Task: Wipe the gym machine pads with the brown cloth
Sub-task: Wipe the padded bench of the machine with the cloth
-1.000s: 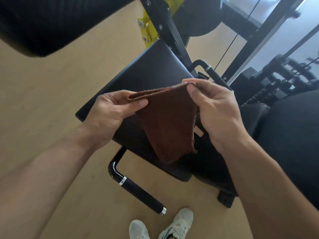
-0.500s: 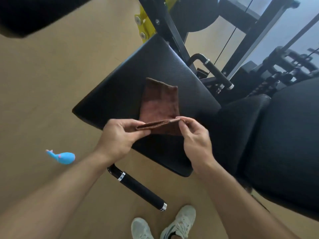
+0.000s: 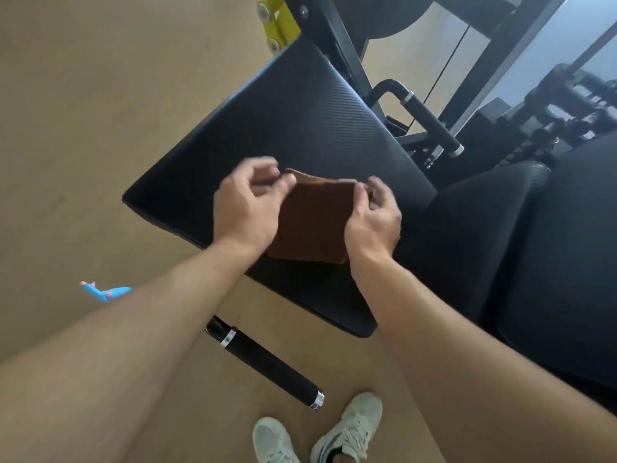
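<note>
The brown cloth (image 3: 314, 222) lies folded into a rough square on the black seat pad (image 3: 287, 118) of the gym machine. My left hand (image 3: 247, 208) pinches the cloth's far left corner. My right hand (image 3: 374, 215) pinches its far right corner. Both hands rest over the near half of the pad, with the cloth flat between them. A second black pad (image 3: 567, 262), the backrest, rises at the right.
A black side handle (image 3: 267, 362) sticks out below the seat toward my white shoes (image 3: 317, 432). Another handle (image 3: 430, 121) and the black frame (image 3: 337, 38) stand behind the pad. A small blue toy (image 3: 107, 291) lies on the tan floor at left.
The cloth went from hanging in the air between my hands to lying on the seat pad, and its far half has been folded over toward me into a square.
</note>
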A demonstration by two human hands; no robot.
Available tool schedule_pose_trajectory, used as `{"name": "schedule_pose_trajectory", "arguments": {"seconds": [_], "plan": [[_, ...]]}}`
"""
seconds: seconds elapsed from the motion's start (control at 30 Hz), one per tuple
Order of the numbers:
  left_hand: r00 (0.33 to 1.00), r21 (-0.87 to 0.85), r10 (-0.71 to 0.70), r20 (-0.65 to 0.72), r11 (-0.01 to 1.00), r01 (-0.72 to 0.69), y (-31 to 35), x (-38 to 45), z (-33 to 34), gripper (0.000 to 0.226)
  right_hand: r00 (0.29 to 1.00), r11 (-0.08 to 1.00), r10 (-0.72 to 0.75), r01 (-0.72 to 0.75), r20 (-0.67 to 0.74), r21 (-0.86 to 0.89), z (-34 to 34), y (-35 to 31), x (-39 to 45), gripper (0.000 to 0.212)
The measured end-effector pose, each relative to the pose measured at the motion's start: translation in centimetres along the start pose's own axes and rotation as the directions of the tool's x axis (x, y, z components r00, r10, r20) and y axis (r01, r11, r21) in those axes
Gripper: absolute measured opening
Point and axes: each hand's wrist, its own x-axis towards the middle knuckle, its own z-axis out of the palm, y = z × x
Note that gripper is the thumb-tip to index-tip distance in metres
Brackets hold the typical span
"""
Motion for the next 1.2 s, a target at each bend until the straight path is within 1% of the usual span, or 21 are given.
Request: {"name": "schedule_pose_trajectory", "arguments": {"seconds": [0.07,0.1,0.17,0.23,0.27,0.33,0.43,0.53,0.6,0.63,0.7,0.8,0.83,0.87,0.9,0.93,0.97,1.03,1.1,1.17,1.2], "plan": [[0.992,-0.06,-0.096,-0.085,0.994,0.091,0.6,1.8,0.2,0.032,0.992,0.981,-0.097,0.082,-0.076,-0.177,1.7,0.4,1.0,0.058],[0.992,-0.014,-0.099,-0.08,0.995,0.099,0.2,2.0,0.1,0.033,0.99,0.945,-0.139,0.131,-0.005,-0.3,2.5,1.3,1.1,0.066],[0.999,0.199,0.042,0.028,0.979,-0.047,-2.0,0.5,-0.7,0.033,0.958,0.812,-0.134,0.252,0.252,-0.526,4.4,3.7,1.0,0.076],[0.951,0.358,0.241,0.194,0.885,-0.297,-5.0,-2.3,-2.2,0.036,0.915,0.707,-0.099,0.341,0.391,-0.619,6.0,5.3,1.0,0.08],[0.921,0.391,0.295,0.255,0.84,-0.377,-6.6,-3.4,-3.0,0.038,0.908,0.671,-0.125,0.374,0.4,-0.641,6.6,6.0,0.8,0.079],[0.894,0.427,0.361,0.266,0.787,-0.445,-9.0,-4.0,-4.7,0.04,0.854,0.57,-0.264,0.513,0.448,-0.642,7.0,7.3,-1.0,0.076],[0.901,0.451,0.393,0.186,0.78,-0.434,-9.5,-3.2,-5.5,0.04,0.67,0.407,-0.445,0.743,0.595,-0.532,5.4,10.0,-4.6,0.074],[0.901,0.463,0.377,0.215,0.773,-0.434,-8.1,-2.0,-3.9,0.041,0.522,0.282,-0.484,0.853,0.702,-0.44,3.6,11.3,-4.2,0.071],[0.905,0.455,0.343,0.253,0.783,-0.424,-6.5,-1.1,-2.7,0.044,0.479,0.251,-0.465,0.878,0.744,-0.408,3.3,10.4,-3.0,0.073],[0.908,0.454,0.33,0.259,0.788,-0.416,-5.8,-0.6,-2.3,0.045,0.484,0.257,-0.448,0.875,0.752,-0.41,3.6,9.5,-2.3,0.075],[0.919,0.459,0.312,0.242,0.797,-0.392,-4.7,0.6,-2.4,0.046,0.563,0.323,-0.393,0.825,0.727,-0.465,5.4,7.2,-0.8,0.077],[0.924,0.5,0.299,0.238,0.778,-0.381,-4.6,2.4,-4.3,0.048,0.782,0.553,-0.304,0.61,0.545,-0.567,11.1,2.0,1.5,0.072],[0.923,0.523,0.3,0.24,0.761,-0.383,-5.0,2.8,-5.3,0.049,0.834,0.624,-0.265,0.531,0.485,-0.573,13.1,0.3,1.6,0.07],[0.927,0.546,0.297,0.228,0.75,-0.374,-5.4,3.1,-6.5,0.05,0.855,0.661,-0.252,0.494,0.453,-0.565,14.6,-0.9,1.2,0.068],[0.936,0.565,0.291,0.2,0.746,-0.352,-5.8,3.4,-7.6,0.051,0.845,0.656,-0.275,0.514,0.459,-0.553,15.6,-1.5,0.4,0.067],[0.946,0.581,0.282,0.162,0.747,-0.322,-6.3,3.6,-8.7,0.051,0.803,0.613,-0.326,0.581,0.499,-0.536,15.9,-1.2,-0.7,0.066],[0.954,0.591,0.274,0.123,0.752,-0.292,-6.9,3.7,-9.7,0.05,0.729,0.535,-0.39,0.677,0.562,-0.506,15.5,-0.5,-2.1,0.064],[0.966,0.597,0.251,0.069,0.765,-0.241,-7.7,3.3,-11.0,0.05,0.51,0.339,-0.496,0.859,0.703,-0.384,12.7,2.1,-4.9,0.061],[0.978,0.587,0.201,0.056,0.786,-0.195,-8.4,2.7,-11.4,0.048,0.311,0.193,-0.483,0.95,0.818,-0.247,9.8,4.5,-5.8,0.061],[0.983,0.576,0.17,0.068,0.798,-0.177,-8.8,2.3,-11.3,0.046,0.217,0.067,-0.418,0.976,0.882,-0.208,8.6,5.1,-4.0,0.064],[0.982,0.569,0.173,0.075,0.801,-0.185,-8.8,2.3,-11.3,0.046,0.214,0.024,-0.415,0.974,0.884,-0.225,8.8,4.7,-3.1,0.067]]}}
